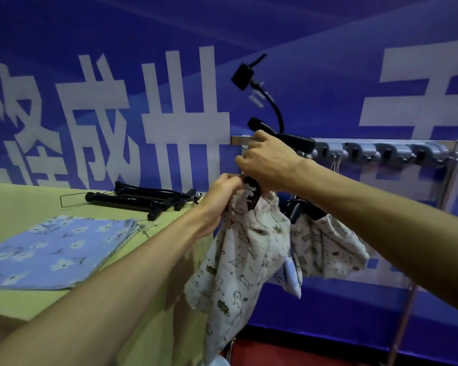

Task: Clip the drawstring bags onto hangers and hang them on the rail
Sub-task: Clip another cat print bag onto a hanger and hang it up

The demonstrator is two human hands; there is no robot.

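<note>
A deep blue banner (328,75) with big white characters fills the back; at left a yellow-green table cover (24,202) bears pale blue cloths (53,249) printed with white flowers and black hangers (132,199). At centre a cream bag (238,265) shows small olive-brown animals, its black hanger (250,196) a white logo; a second cream bag (328,249) to its right has olive leaf sprigs. The rail (237,140) at right is silver-grey, the floor (288,350) below red.

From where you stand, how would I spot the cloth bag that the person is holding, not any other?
Find the silver metal rail by the blue wall; below its left end the left hand and right hand meet at a dark clip with a white logo. The cream cloth bag printed with small animals hangs from there. The cream leaf-print bag to its right hangs untouched.
</note>
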